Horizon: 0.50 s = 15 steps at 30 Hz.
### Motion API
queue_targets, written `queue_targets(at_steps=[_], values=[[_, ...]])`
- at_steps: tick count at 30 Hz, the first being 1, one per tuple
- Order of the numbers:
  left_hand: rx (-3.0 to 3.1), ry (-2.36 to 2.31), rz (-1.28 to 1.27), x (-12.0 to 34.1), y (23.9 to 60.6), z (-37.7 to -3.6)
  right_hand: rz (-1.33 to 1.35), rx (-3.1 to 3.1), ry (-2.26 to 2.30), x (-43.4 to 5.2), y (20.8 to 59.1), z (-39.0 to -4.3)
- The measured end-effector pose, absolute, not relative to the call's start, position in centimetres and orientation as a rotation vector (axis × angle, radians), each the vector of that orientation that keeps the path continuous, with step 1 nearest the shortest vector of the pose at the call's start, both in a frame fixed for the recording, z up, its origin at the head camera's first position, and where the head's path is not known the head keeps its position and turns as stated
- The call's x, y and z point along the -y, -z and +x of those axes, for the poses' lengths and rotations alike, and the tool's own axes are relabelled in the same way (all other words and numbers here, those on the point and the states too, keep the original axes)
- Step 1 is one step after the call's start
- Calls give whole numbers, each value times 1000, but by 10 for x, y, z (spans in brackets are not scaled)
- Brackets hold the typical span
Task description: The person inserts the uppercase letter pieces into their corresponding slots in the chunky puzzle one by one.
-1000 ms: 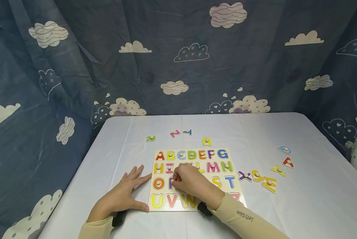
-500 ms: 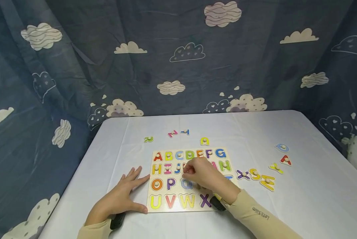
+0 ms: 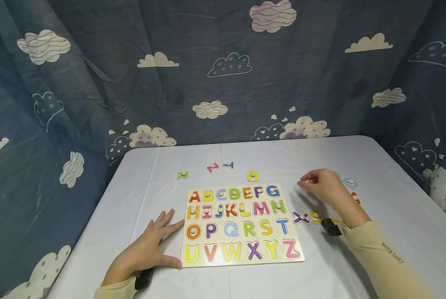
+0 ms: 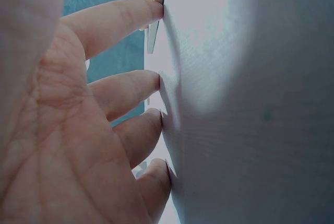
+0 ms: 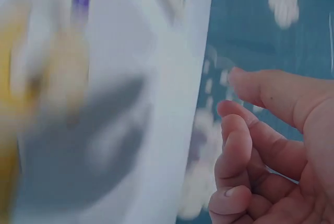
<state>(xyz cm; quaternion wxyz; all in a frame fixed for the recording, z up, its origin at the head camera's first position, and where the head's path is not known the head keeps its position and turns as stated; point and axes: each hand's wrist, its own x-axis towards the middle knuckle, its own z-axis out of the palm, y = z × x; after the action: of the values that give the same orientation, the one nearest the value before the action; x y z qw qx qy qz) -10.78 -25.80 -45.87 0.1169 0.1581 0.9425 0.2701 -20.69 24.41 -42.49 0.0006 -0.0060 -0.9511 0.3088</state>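
A wooden alphabet puzzle board (image 3: 241, 224) lies on the white table, with coloured letters A to Z in it. My left hand (image 3: 149, 243) lies flat beside the board's left edge, and its fingertips (image 4: 156, 80) press the tablecloth against that edge. My right hand (image 3: 320, 187) hovers right of the board with fingers loosely curled and nothing in it; the right wrist view (image 5: 250, 125) confirms this. Just below it lie a purple X piece (image 3: 301, 217) and a yellow S piece (image 3: 314, 215).
More loose letters lie on the table: a blue O (image 3: 350, 182) and red A (image 3: 356, 198) at the right, a green R (image 3: 182, 175), a pink piece (image 3: 212, 167), a blue T (image 3: 228, 165) and a yellow piece (image 3: 252, 176) behind the board. A cloud-print curtain (image 3: 223, 83) surrounds the table.
My right hand left the middle of the board and swung right, over the loose pieces. The red K now shows seated in the second row. The left hand stayed put.
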Motion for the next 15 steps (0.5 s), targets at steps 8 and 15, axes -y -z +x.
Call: queue_targets(at_steps=[8, 15], values=[[-2751, -801, 453, 258, 458, -107, -454, 2966, -957, -323, 434, -219], [-2746, -808, 453, 257, 457, -108, -591, 2938, -877, -355, 442, -222]])
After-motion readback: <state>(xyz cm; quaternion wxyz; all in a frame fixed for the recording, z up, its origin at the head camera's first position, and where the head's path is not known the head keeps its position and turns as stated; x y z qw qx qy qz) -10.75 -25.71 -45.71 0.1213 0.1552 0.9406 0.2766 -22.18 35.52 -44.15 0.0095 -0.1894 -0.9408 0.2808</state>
